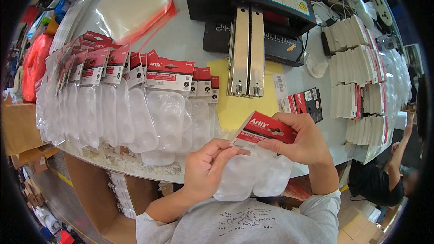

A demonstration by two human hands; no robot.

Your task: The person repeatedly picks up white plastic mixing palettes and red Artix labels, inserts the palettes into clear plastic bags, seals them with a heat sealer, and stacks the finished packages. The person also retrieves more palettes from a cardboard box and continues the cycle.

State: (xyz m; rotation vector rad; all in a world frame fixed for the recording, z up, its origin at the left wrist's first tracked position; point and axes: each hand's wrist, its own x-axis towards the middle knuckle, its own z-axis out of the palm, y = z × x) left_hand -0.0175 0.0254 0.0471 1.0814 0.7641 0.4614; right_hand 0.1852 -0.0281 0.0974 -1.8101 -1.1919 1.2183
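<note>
Close to my body, both hands hold a red-and-white folded header card (264,129) above clear plastic mixing palettes (233,178) that hang below it. My right hand (305,140) grips the card's right side, thumb on the front. My left hand (205,165) pinches the card's lower left corner, where the top of the plastic begins. Two palette shapes show under the card; whether they share one bag I cannot tell. To the left lies a row of bagged palettes (165,113) with the same red header cards, overlapping one another.
A black machine (253,7) with metal guide rails (246,54) stands ahead, over a yellow sheet (271,99). Stacked header cards (352,68) line the right. Clear bags (131,7) lie back left. An open carton (92,190) sits below the table; another person (375,180) is at far right.
</note>
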